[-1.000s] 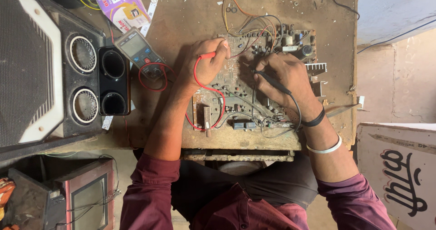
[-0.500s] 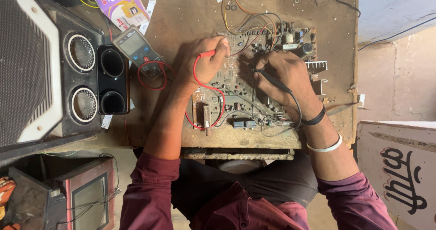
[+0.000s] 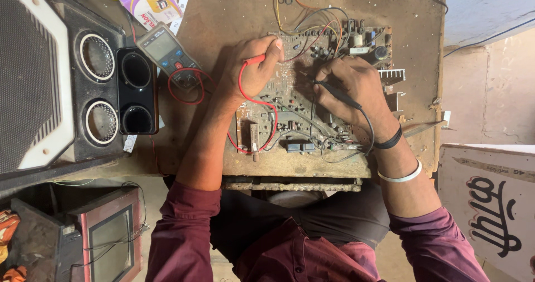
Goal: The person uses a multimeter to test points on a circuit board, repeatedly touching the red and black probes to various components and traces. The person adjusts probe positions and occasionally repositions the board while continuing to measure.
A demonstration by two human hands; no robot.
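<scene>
Nearest the body: maroon sleeves, forearms reaching out over the front edge of the counter (image 3: 234,14).

Circuit board (image 3: 295,115) lies flat on the counter, component side up, between both hands. Looks light and stiff but fragile: crowded with small parts and loose wires, so best held by its bare edges, not by the components or the finned heat sink (image 3: 392,77) at its right side.

Left hand (image 3: 252,70): grip closed on the red probe (image 3: 255,60), pinched near the tip end, tip on the board's upper left area. Its red lead (image 3: 245,95) loops softly down over the board; limp, easy to snag.

Right hand (image 3: 356,87): grip clamped on the black probe (image 3: 334,90), pen-style, tip angled onto the board's middle. The exact contact point is too small to tell.

Further left: multimeter (image 3: 167,50) face up, near the left wrist. Beyond it, a black speaker cabinet (image 3: 67,87) with 2 round drivers and 2 ports.
</scene>
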